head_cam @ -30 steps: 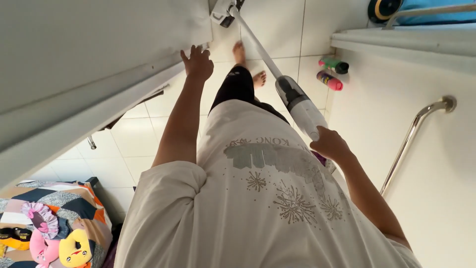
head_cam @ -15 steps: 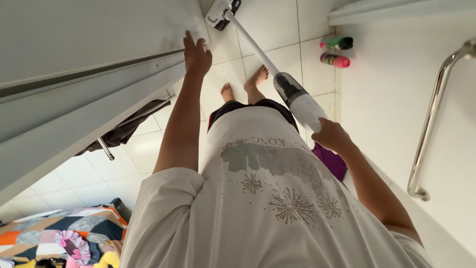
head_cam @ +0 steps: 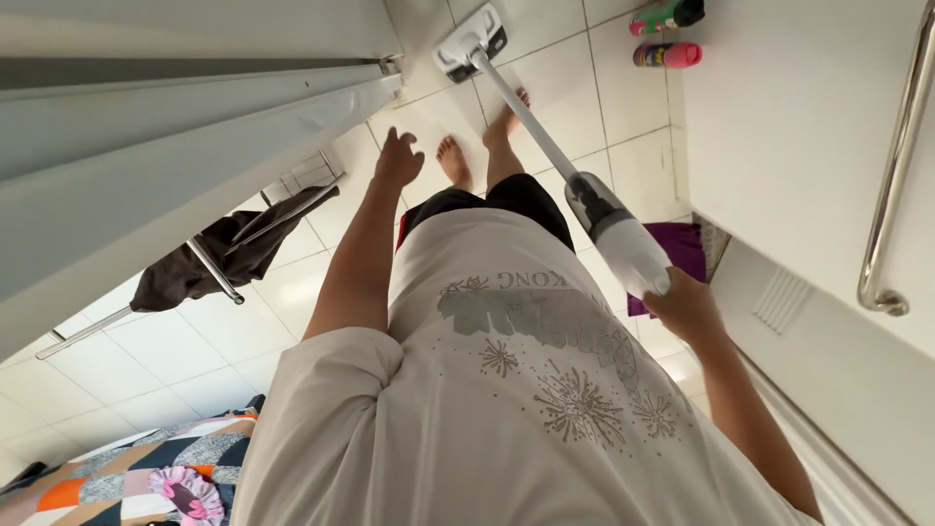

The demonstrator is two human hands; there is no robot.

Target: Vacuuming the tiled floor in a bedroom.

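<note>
- Fingers (head_cam: 665, 283) of the right hand (head_cam: 688, 308) are wrapped around the top of the stick vacuum (head_cam: 623, 239); handle is gripped firmly.
- Vacuum is held tilted, tube running away from the body to the floor head (head_cam: 470, 41), which rests on the white tiled floor (head_cam: 282, 292) past the bare feet (head_cam: 454, 161).
- Left hand (head_cam: 399, 156) is raised, fingers spread and released, nothing held; it is near the white door edge (head_cam: 195, 175) but apart from it.
- Dark cloth (head_cam: 205, 261) is draped over a metal rail to the left.
- Two spray cans (head_cam: 667, 34) lie on the floor by the white wall (head_cam: 789, 127).
- A purple mat (head_cam: 682, 255) is seen just beside the vacuum body.
</note>
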